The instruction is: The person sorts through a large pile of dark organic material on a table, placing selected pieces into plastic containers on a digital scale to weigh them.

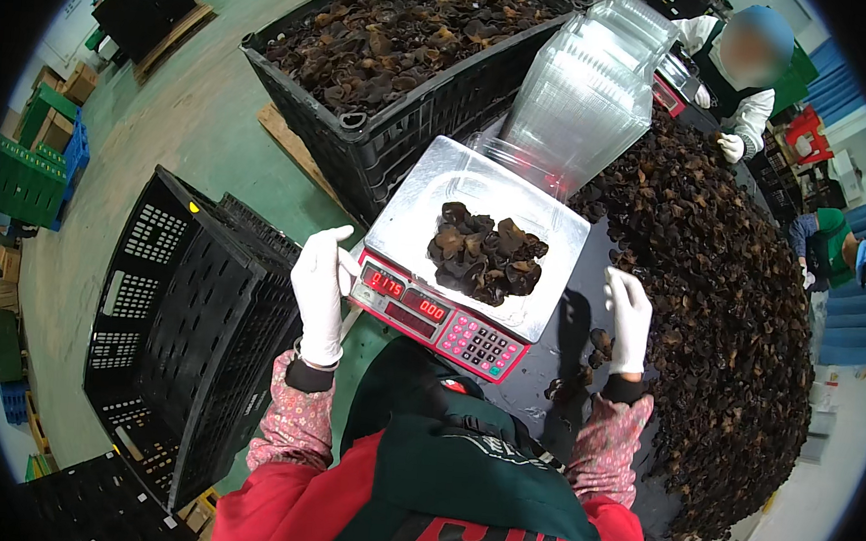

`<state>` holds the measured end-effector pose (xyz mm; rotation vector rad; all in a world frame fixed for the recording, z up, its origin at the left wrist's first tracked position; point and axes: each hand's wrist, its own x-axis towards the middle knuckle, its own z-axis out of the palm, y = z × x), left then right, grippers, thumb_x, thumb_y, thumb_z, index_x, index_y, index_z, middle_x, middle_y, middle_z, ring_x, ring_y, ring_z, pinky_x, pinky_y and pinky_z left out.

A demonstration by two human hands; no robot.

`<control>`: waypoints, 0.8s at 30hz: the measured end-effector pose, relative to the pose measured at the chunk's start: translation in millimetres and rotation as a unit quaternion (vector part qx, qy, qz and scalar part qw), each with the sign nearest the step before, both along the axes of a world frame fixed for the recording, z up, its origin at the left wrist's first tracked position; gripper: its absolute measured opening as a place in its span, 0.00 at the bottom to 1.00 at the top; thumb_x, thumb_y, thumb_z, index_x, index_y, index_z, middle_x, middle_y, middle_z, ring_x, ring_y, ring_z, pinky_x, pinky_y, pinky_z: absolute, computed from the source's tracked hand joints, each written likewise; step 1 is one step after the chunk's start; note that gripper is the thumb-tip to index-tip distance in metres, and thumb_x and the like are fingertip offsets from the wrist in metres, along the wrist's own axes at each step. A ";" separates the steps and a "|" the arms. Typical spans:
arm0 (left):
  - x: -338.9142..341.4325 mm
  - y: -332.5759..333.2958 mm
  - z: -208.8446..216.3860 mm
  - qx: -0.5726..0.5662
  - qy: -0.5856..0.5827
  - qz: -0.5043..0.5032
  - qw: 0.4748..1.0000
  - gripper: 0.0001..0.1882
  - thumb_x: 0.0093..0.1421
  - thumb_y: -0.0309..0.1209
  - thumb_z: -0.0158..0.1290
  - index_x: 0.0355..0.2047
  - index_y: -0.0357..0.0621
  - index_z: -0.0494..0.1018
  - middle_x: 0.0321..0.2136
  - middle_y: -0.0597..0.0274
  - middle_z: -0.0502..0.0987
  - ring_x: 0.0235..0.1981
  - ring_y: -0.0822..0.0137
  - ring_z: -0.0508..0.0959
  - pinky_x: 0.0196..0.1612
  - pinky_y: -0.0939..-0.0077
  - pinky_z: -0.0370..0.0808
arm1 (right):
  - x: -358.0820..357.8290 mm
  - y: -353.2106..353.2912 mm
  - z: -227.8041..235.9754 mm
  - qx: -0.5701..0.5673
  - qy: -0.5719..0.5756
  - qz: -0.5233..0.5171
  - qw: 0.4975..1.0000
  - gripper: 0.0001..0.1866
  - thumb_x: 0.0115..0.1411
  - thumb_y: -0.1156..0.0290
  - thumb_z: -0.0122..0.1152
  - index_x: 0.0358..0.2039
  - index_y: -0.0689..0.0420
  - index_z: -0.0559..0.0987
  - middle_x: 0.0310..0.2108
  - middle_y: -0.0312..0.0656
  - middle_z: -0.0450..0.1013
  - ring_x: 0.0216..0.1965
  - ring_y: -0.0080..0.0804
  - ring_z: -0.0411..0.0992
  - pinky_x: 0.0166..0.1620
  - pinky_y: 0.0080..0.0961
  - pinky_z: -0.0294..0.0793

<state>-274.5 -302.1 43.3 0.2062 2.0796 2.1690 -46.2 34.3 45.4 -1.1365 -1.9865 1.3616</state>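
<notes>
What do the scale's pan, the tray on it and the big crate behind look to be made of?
Scale pan: likely stainless steel, brushed grey with a soft sheen. Tray: thin clear plastic, see-through with glare, like the stack of trays. Crate: black moulded plastic, with slotted walls.

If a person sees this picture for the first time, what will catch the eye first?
Probably the silver electronic scale with pink keys at centre, carrying a clear plastic tray of dark dried fungus. The white-gloved left hand and right hand flank it. A big dark fungus heap spreads right.
</notes>
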 end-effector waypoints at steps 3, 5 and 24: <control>-6.5 18.3 -5.7 -0.010 -0.037 -0.048 0.998 0.18 0.75 0.35 0.42 0.49 0.36 0.78 0.19 0.70 0.74 0.15 0.83 0.60 0.20 0.85 0.57 | -37.0 12.3 -8.3 0.145 -0.019 0.029 0.989 0.12 0.66 0.67 0.61 0.45 0.61 0.82 0.41 0.43 0.79 0.45 0.31 0.76 0.51 0.26 0.73; -4.3 28.2 -15.4 -0.054 -0.068 -0.121 0.989 0.18 0.75 0.37 0.43 0.53 0.38 0.77 0.19 0.71 0.75 0.15 0.83 0.64 0.20 0.85 0.60 | -66.4 25.3 -22.5 0.237 -0.061 0.038 0.969 0.17 0.64 0.62 0.62 0.47 0.59 0.82 0.44 0.49 0.79 0.48 0.45 0.77 0.54 0.35 0.74; 54.4 35.4 -43.3 0.079 -0.194 -0.211 0.955 0.26 0.77 0.46 0.34 0.53 0.36 0.71 0.24 0.59 0.80 0.16 0.78 0.72 0.20 0.87 0.66 | -24.4 -95.5 -7.2 0.142 -0.080 0.051 0.985 0.17 0.63 0.56 0.65 0.41 0.57 0.78 0.30 0.45 0.77 0.28 0.42 0.76 0.36 0.36 0.75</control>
